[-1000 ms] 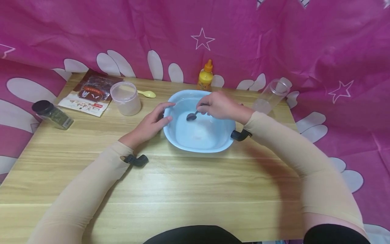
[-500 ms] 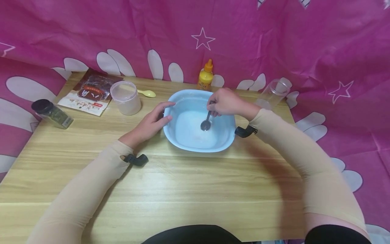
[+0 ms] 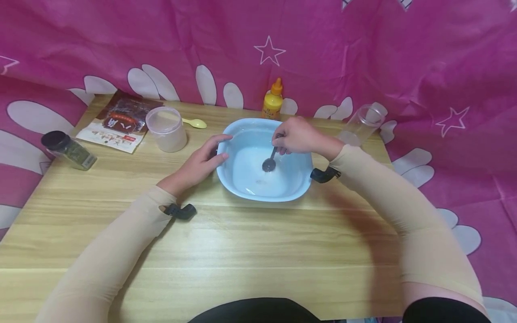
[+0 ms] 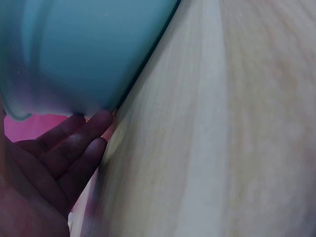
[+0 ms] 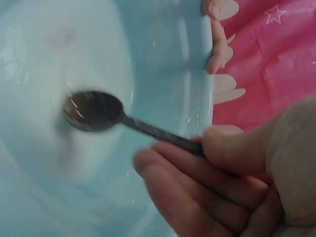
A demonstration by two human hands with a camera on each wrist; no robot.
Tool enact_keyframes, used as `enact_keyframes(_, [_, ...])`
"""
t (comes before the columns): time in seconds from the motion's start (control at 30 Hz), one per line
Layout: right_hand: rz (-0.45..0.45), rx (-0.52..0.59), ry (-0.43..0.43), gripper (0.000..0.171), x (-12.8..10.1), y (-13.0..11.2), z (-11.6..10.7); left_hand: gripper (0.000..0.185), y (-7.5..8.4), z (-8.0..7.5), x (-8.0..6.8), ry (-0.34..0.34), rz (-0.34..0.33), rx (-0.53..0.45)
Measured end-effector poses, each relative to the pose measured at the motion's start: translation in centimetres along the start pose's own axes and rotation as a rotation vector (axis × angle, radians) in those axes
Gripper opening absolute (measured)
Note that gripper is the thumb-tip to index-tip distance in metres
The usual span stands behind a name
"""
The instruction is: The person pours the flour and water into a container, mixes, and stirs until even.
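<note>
A light blue basin [image 3: 242, 194] sits mid-table with whitish liquid in its bottom. My right hand [image 3: 296, 134] hovers over its far right side and pinches the handle of a dark metal spoon [image 3: 268, 164], whose bowl dips into the liquid. In the right wrist view the spoon [image 5: 94, 111] lies across the basin [image 5: 163, 59], its handle between my right hand's [image 5: 222, 182] thumb and fingers. My left hand [image 3: 199, 165] holds the basin's left rim, thumb over the edge. In the left wrist view, left hand [image 4: 49, 163] fingers lie against the basin's outer wall [image 4: 74, 49].
On the wooden table [image 3: 258, 242] stand a clear tub of white powder [image 3: 166, 130], a yellow spoon [image 3: 195, 123], a food packet [image 3: 119, 123] and a dark-lidded spice jar [image 3: 68, 150] at left. A yellow squeeze bottle [image 3: 272, 101] stands behind the basin; a clear jar [image 3: 361, 125] leans at right.
The spoon swept from the basin's left part to its centre-right, then edged back a little. My right hand shifted right with it. The left hand stayed on the rim.
</note>
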State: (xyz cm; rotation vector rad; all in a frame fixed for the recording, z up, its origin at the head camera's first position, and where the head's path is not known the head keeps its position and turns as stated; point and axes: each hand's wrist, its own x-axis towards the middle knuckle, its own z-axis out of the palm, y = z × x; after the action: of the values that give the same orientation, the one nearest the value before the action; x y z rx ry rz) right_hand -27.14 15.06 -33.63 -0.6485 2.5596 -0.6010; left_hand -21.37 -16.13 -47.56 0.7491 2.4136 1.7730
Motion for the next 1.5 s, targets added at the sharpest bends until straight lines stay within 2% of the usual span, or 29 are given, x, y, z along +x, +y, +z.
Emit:
enact_keyframes(0.07, [0.018,-0.017,0.059,0.017,0.0,0.1,0.0,0.053,0.0,0.0,0.0,0.0,-0.002,0.001])
enact_keyframes(0.13, [0.016,0.008,0.074,0.017,0.1,0.0,0.2,0.053,0.0,0.0,0.0,-0.003,-0.006,-0.001])
enact_keyframes(0.2, [-0.006,0.05,0.041,0.017,0.1,0.0,0.5,0.053,0.1,0.0,-0.1,-0.005,-0.01,-0.004])
enact_keyframes(0.3, [-0.05,0.106,-0.054,0.016,0.1,0.0,0.6,0.053,0.1,0.1,-0.1,-0.005,-0.013,-0.004])
enact_keyframes(0.4, [-0.065,0.098,-0.11,0.016,-0.1,0.2,0.4,0.053,0.2,0.1,-0.1,-0.005,-0.013,-0.002])
enact_keyframes(0.47, [-0.048,0.071,-0.09,0.016,-0.2,0.4,0.1,0.053,0.2,0.0,0.0,-0.005,-0.013,0.001])
enact_keyframes(0.57, [-0.005,0.031,0.005,0.017,0.0,0.6,-0.1,0.053,0.2,0.0,0.0,-0.005,-0.013,0.001])
enact_keyframes(0.63, [0.016,0.04,0.058,0.017,0.1,0.7,0.0,0.053,0.2,0.0,0.0,-0.003,-0.015,0.002])
enact_keyframes(0.7, [0.011,0.07,0.066,0.016,0.3,0.6,0.2,0.053,0.1,0.0,0.0,-0.003,-0.017,-0.003])
enact_keyframes(0.77, [-0.014,0.115,0.03,0.016,0.4,0.4,0.5,0.053,0.1,0.1,-0.1,-0.001,-0.017,-0.007])
enact_keyframes(0.87, [-0.057,0.158,-0.073,0.015,0.5,0.5,0.6,0.053,0.2,0.1,-0.1,0.002,-0.015,-0.011])
enact_keyframes(0.97, [-0.061,0.146,-0.166,0.013,0.3,0.8,0.2,0.052,0.2,0.0,-0.1,0.002,-0.015,-0.003])
enact_keyframes(1.03, [-0.039,0.11,-0.185,0.014,0.1,1.0,-0.3,0.053,0.3,0.0,0.0,-0.002,-0.016,0.007])
enact_keyframes(1.1, [-0.008,0.062,-0.158,0.015,0.0,1.1,-0.7,0.053,0.4,0.0,0.0,-0.005,-0.015,0.015])
enact_keyframes(1.23, [0.03,-0.04,-0.011,0.017,0.1,1.0,-1.0,0.053,0.4,0.0,0.0,-0.005,-0.016,0.013])
enact_keyframes(1.33, [0.013,-0.019,0.059,0.018,0.3,0.5,-0.5,0.053,0.2,0.0,0.0,-0.005,-0.018,0.008])
enact_keyframes(1.4, [-0.015,0.041,0.041,0.017,0.3,0.3,-0.1,0.053,0.1,0.0,0.0,-0.003,-0.019,0.009])
enact_keyframes(1.5, [-0.061,0.124,-0.06,0.015,0.2,0.3,0.4,0.053,0.1,0.0,0.1,-0.003,-0.015,0.008])
